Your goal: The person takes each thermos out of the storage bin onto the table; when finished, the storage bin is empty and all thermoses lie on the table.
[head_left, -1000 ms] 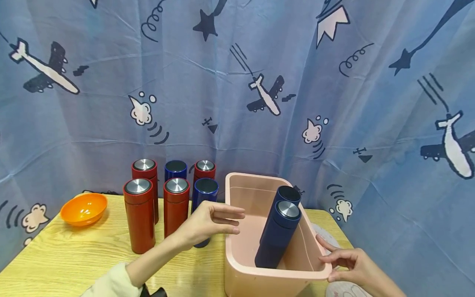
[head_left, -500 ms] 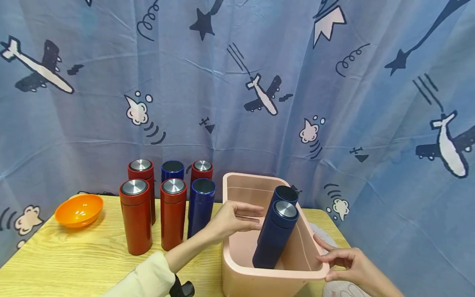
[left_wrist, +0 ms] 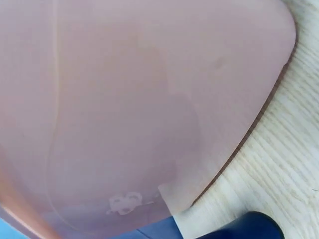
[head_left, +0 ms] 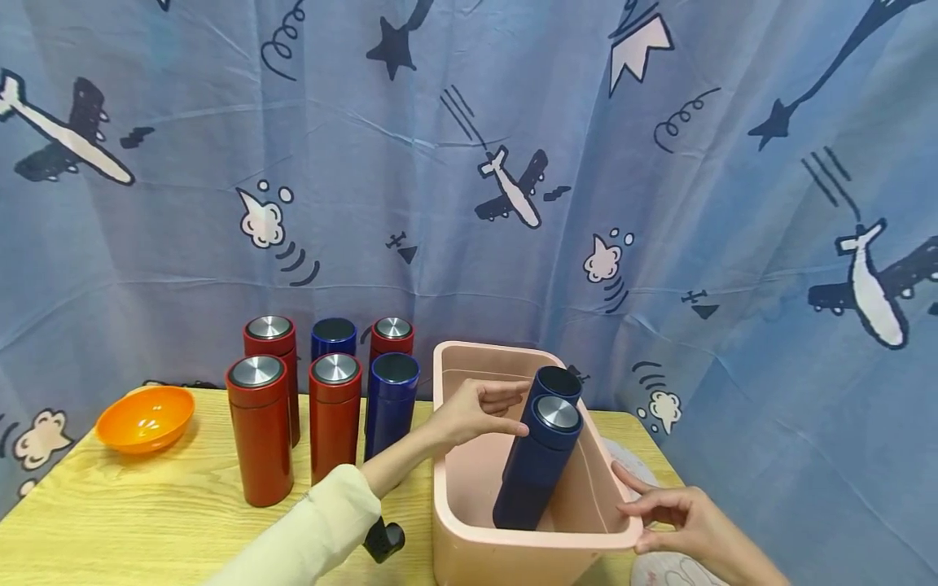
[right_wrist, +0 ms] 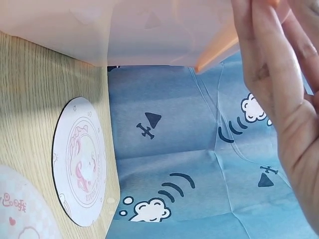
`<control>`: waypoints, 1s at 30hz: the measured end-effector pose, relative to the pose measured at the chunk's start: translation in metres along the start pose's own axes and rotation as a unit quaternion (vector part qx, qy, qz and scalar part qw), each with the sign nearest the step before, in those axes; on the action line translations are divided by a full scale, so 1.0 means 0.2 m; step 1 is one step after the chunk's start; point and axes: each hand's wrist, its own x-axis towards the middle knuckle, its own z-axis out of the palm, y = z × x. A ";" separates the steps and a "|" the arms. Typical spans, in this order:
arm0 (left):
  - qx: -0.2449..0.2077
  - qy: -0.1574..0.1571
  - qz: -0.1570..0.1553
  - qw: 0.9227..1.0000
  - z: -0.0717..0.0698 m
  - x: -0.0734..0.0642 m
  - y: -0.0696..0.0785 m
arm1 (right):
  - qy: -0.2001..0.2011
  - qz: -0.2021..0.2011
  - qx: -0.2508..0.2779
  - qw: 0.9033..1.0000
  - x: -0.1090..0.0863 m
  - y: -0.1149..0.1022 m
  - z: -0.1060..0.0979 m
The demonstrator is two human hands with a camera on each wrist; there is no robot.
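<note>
In the head view two navy thermos bottles stand tilted inside a pink plastic bin (head_left: 458,533). The front bottle (head_left: 545,456) has a silver lid top, and the back bottle (head_left: 558,380) a dark one. My left hand (head_left: 472,415) reaches over the bin's left rim, fingers extended beside the back bottle. Its thumb tip overlaps the front bottle's upper left side; contact is unclear. At the bin's near right corner my right hand (head_left: 670,521) pinches the rim, with the thumb outside. The left wrist view shows mostly the bin's outer wall (left_wrist: 124,109), without the hand.
Left of the bin stand several upright thermoses, among them a red one (head_left: 260,439) and a blue one (head_left: 392,399). An orange bowl (head_left: 145,419) sits farther left on the wooden table (head_left: 161,521). Round printed mats, one white (right_wrist: 79,162), lie right of the bin.
My left hand has moved right, from the bin's left rim to the navy thermoses inside it. The right hand keeps its hold on the rim. The head view has shifted slightly.
</note>
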 end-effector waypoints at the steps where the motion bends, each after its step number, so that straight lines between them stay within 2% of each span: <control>1: -0.011 -0.004 -0.006 1.000 0.00 0.01 -0.01 | 0.001 0.005 -0.001 1.000 0.00 0.00 0.00; 5: -0.023 -0.020 -0.025 0.999 -0.01 0.04 -0.02 | 0.008 0.019 -0.010 1.000 0.00 -0.01 0.00; 15: 0.007 -0.040 -0.019 0.999 -0.01 0.08 0.00 | 0.012 0.035 -0.006 0.999 0.00 -0.03 0.01; 20: 0.014 -0.045 -0.015 0.999 -0.01 0.10 0.02 | 0.017 0.033 -0.010 0.999 0.00 -0.03 0.01; 25: 0.024 -0.046 -0.027 0.998 0.01 0.10 0.03 | 0.008 0.025 0.008 1.000 0.00 -0.02 0.00; 30: 0.050 -0.042 -0.029 0.997 0.02 0.09 0.04 | 0.008 0.027 0.016 0.999 -0.01 -0.02 0.01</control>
